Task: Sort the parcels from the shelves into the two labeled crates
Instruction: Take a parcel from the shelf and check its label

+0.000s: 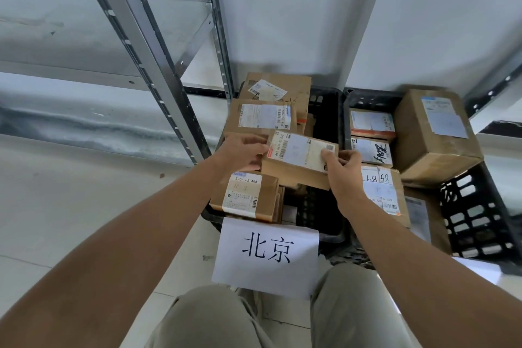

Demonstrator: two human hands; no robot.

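Observation:
I hold a flat cardboard parcel (296,158) with a white shipping label over the left black crate (324,110). My left hand (243,151) grips its left end and my right hand (343,168) pinches its right end. The left crate carries a white paper sign (267,254) with black characters on its near wall and holds several labelled parcels, one (247,196) just below my left hand. The right black crate (477,215) next to it also holds several parcels, including a large box (436,138). Its own sign is mostly out of sight.
A metal shelf rack (158,65) with slotted uprights stands to the left and behind the crates. Another upright (491,87) crosses the far right. Pale floor tiles (56,206) lie on the left. My knees (220,319) are at the bottom edge.

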